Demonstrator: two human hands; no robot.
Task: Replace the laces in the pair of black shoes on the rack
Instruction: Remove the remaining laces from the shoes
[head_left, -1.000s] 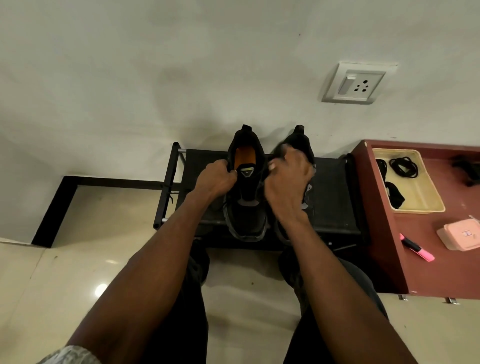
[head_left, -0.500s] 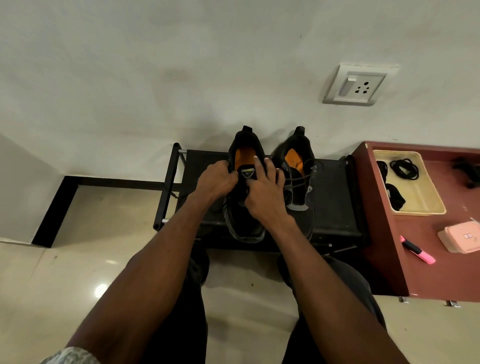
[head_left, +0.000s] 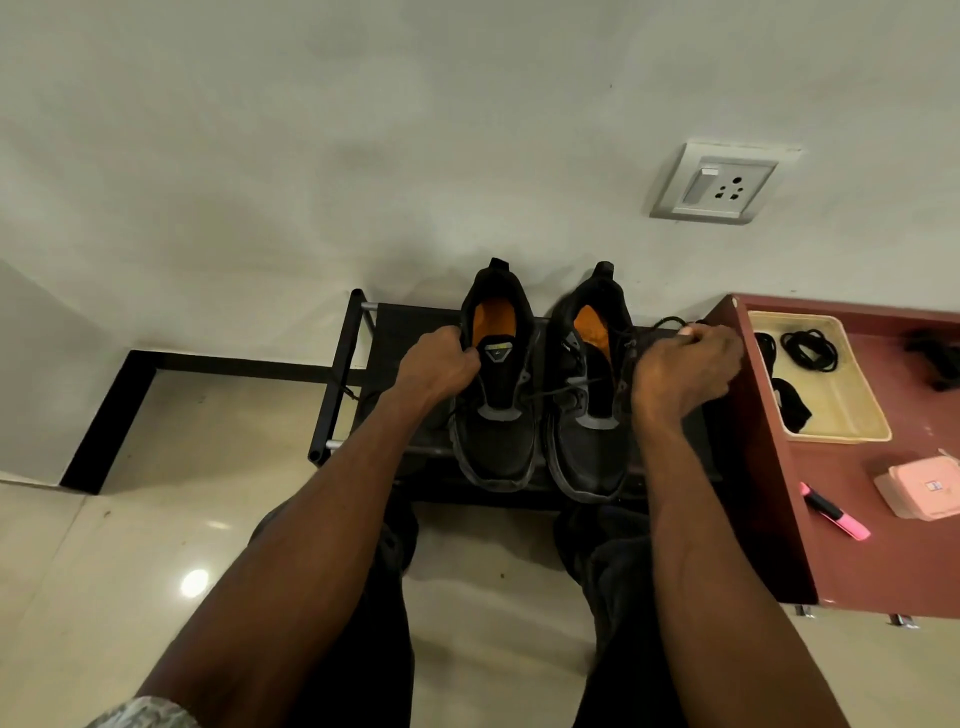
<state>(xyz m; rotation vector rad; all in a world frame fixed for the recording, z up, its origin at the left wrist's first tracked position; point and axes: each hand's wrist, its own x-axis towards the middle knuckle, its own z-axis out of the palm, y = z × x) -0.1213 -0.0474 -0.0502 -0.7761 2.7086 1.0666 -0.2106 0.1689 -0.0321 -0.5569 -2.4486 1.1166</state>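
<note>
Two black shoes with orange insoles stand side by side on a low black rack (head_left: 358, 364), toes toward me. My left hand (head_left: 439, 364) grips the left rim of the left shoe (head_left: 493, 441) beside its tongue. My right hand (head_left: 688, 364) is out to the right of the right shoe (head_left: 589, 457) and pinches a black lace (head_left: 561, 389). That lace runs taut from the left shoe's eyelets across the right shoe to my fingers, and its end loops above my knuckles.
A maroon table (head_left: 883, 566) stands right of the rack. It carries a cream tray (head_left: 857, 410) with coiled black laces (head_left: 808, 351), a pink highlighter (head_left: 834, 512) and a pink box (head_left: 922, 488). A wall socket (head_left: 719, 184) is above. Glossy tiles lie below.
My right hand has left the left shoe's tongue and pulled far to the right, drawing the black lace out across the right shoe. My left hand has kept its grip.
</note>
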